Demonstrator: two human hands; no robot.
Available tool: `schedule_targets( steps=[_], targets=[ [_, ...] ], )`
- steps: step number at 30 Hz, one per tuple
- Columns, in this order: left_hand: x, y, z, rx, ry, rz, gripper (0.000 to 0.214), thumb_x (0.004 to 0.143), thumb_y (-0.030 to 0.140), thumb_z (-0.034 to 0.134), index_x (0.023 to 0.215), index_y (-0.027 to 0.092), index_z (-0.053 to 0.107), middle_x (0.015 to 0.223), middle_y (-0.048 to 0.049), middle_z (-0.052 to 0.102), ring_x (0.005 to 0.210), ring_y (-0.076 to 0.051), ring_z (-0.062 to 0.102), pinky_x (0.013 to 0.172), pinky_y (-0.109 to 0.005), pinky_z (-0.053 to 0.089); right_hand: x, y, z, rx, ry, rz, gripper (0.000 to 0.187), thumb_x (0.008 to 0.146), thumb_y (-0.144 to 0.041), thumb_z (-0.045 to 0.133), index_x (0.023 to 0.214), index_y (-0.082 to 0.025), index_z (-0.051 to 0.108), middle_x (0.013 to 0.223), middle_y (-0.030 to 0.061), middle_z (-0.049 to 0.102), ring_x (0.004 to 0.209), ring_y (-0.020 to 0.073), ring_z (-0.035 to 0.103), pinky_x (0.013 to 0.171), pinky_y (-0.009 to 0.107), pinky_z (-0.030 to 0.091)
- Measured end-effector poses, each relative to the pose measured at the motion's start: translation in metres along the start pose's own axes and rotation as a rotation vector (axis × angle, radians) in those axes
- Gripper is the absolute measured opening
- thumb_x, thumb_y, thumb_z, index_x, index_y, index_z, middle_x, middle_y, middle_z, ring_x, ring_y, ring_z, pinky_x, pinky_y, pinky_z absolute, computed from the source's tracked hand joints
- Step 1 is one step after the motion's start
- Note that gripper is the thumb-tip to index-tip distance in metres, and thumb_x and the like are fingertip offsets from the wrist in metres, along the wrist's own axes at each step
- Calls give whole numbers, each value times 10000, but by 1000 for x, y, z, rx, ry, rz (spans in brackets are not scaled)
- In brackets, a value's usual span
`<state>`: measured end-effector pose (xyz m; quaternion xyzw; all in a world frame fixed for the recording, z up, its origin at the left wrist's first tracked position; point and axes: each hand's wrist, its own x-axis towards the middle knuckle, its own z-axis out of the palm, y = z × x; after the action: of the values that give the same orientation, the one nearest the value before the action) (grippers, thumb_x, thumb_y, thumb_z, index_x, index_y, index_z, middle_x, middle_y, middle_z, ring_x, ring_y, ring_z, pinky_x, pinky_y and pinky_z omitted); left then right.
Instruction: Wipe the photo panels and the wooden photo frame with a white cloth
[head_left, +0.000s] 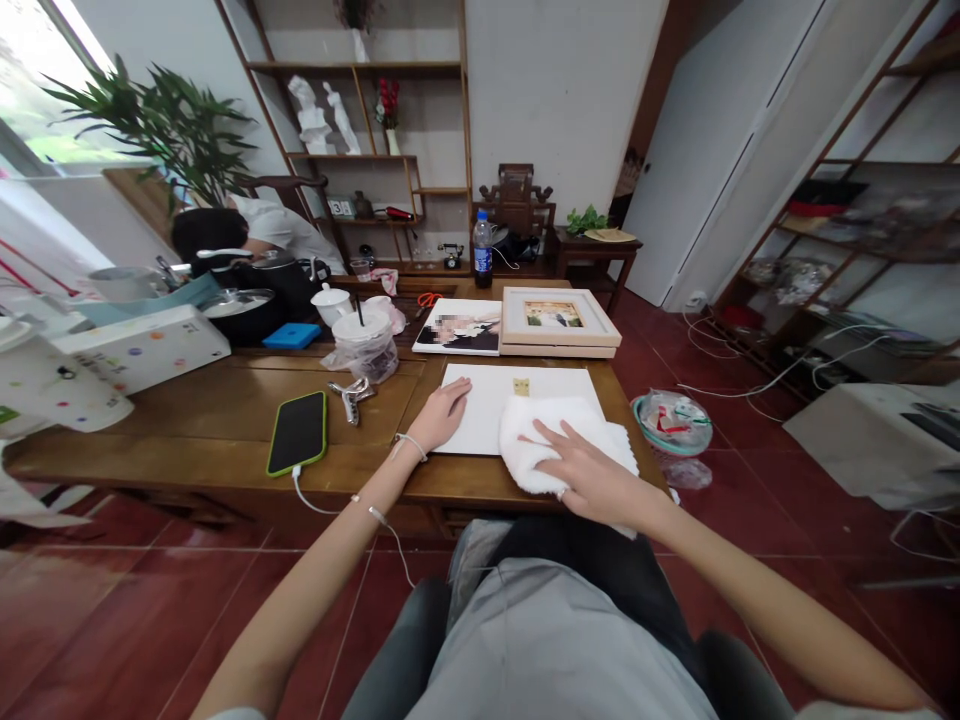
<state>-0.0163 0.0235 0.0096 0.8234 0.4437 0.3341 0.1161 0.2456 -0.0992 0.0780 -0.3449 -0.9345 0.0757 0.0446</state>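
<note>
A white board (495, 395), lying flat with a small brass hanger (521, 386) near its far edge, rests on the wooden table (225, 400) in front of me. My left hand (442, 412) lies flat on the board's left edge, fingers stretched out. My right hand (581, 465) presses flat on a white cloth (551, 420) that covers the board's near right corner. Behind the board sit a photo print (461, 327) and a light wooden picture frame (559, 320).
A black phone in a green case (298, 431) lies left of the board with a white cable. Beyond are a metal clip (352, 392), a lidded cup in a bag (365, 345), pots (247, 300), a bottle (482, 250), and a person bent over at back left (255, 230). A bin (671, 422) stands right of the table.
</note>
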Motion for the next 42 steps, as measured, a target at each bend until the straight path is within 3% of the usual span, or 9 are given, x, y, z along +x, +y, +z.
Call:
schedule_targets(
  steps=[4,9,13,18,27,30,35,38,42],
  targets=[
    [0,-1,1,-9,-4,1,365,853,232,377,1131,115,582,1258,-116,539,1213,-220,454,1060,-390,319,25,27,4,-10,71,79,496,695,-60,435,1176,-153,512,1375,144,379,1334,232,186,1074,460,171],
    [0,0,0,-9,-16,-33,362,852,241,382,1133,129,582,1266,-110,533,1216,-227,450,1058,-410,313,78,60,5,-108,134,203,452,754,-118,414,1199,-137,494,1287,169,468,1304,296,240,1020,516,211],
    [0,1,-1,-3,-18,-27,356,851,242,385,1124,138,588,1261,-103,539,1210,-220,458,1055,-394,322,105,71,2,-142,130,248,451,766,-118,397,1205,-161,487,1252,149,499,1278,318,268,982,550,229],
    [0,0,-1,8,-15,-23,359,853,235,382,1129,127,583,1259,-110,539,1211,-215,457,1054,-388,326,99,59,6,-172,94,197,469,718,-87,426,1174,-155,515,1378,131,370,1303,351,179,970,615,189],
    [0,-1,1,1,-2,-3,360,856,229,382,1131,107,581,1255,-121,540,1211,-216,457,1055,-379,328,37,-5,3,-112,8,47,468,688,-89,456,1137,-163,565,1404,102,348,1333,318,135,1022,575,166],
    [0,0,0,-1,-4,-6,367,856,225,380,1136,94,577,1260,-133,534,1211,-219,457,1055,-381,326,27,-14,1,-75,-1,18,453,677,-90,460,1105,-171,583,1401,93,357,1337,300,139,1033,555,167],
    [0,0,1,0,-8,-5,366,855,219,380,1135,93,578,1257,-138,535,1212,-220,455,1054,-390,322,38,8,4,-10,50,42,485,675,-85,451,1139,-180,556,1376,92,394,1338,256,164,1055,504,162],
    [0,-1,1,3,-16,-11,369,855,218,377,1141,94,575,1261,-139,531,1218,-222,449,1051,-401,321,63,34,3,18,79,120,457,729,-115,423,1172,-150,528,1319,124,457,1330,249,198,1052,489,176],
    [0,-1,0,2,-27,-28,368,851,220,381,1148,114,571,1269,-127,525,1219,-228,446,1047,-424,316,107,56,-3,4,89,222,400,785,-145,377,1146,-182,543,1245,94,533,1279,268,300,997,492,265]
  ],
)
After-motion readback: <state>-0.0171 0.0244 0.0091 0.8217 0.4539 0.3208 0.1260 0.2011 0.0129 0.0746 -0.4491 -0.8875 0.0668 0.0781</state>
